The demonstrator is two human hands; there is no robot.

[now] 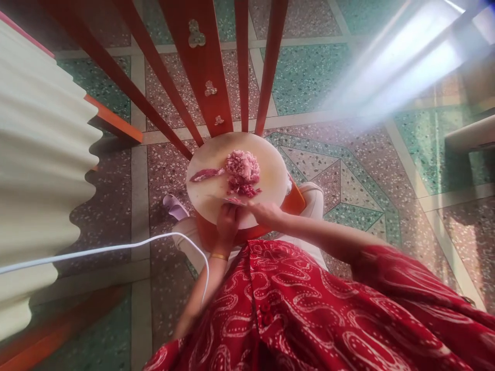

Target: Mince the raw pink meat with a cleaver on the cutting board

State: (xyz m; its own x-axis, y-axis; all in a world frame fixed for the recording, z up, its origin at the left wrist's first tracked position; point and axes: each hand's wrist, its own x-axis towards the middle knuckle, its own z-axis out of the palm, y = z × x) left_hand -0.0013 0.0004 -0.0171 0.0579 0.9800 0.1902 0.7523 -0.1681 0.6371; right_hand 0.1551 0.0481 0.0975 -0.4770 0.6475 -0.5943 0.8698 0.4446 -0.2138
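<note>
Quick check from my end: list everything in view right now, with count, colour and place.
cutting board: one, pale round, on an orange stool
minced meat: one pink pile, board centre
meat strip: one, red-pink, left of the pile
knife: one, blade blurred, near board edge
stool: one, orange, under the board
wooden slats: several, red-orange, above the board
corrugated sheet: one, cream, left
cable: one, white, across the floor
left hand: at the near edge of the board
right hand: beside the knife

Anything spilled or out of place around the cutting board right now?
Nothing stands out. The chopped meat and one uncut strip lie on the round board, and both hands are at its near edge. No scraps show on the floor.
</note>
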